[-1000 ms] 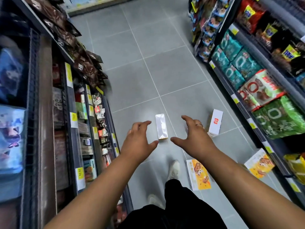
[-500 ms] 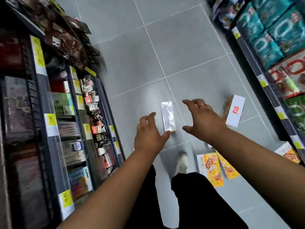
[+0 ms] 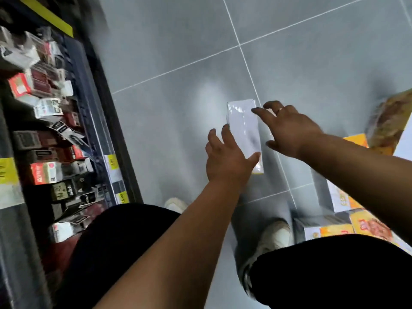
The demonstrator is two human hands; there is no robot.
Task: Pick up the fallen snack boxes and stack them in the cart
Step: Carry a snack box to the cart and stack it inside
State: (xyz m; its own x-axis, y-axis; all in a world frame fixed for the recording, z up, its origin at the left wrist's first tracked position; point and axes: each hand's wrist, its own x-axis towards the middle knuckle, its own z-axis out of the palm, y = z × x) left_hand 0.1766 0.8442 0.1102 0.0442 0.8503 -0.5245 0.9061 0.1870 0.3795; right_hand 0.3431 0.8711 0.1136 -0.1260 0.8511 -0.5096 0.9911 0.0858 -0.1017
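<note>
White snack box (image 3: 244, 132) flat on floor (image 3: 169, 121), between both hands. Left hand (image 3: 227, 156) and right hand (image 3: 289, 132) fingers spread, released, nothing gripped. Advice: clamp long edges from both sides, lift level. Cart not in view.

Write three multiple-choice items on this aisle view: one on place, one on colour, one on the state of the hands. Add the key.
1. Where does the long white glossy snack box lie?
A. on the grey tiled floor
B. on a shelf
C. in a cart

2. What colour are the printed cardboard boxes at the right edge?
A. blue
B. yellow-orange
C. black

3. How are the left hand and right hand?
A. closed in fists
B. each carrying a box
C. open, either side of the white box

Key: 1 A, it lies flat on the tiles; 2 B, their faces show yellow and orange; 3 C, fingers are spread and hold nothing.
</note>
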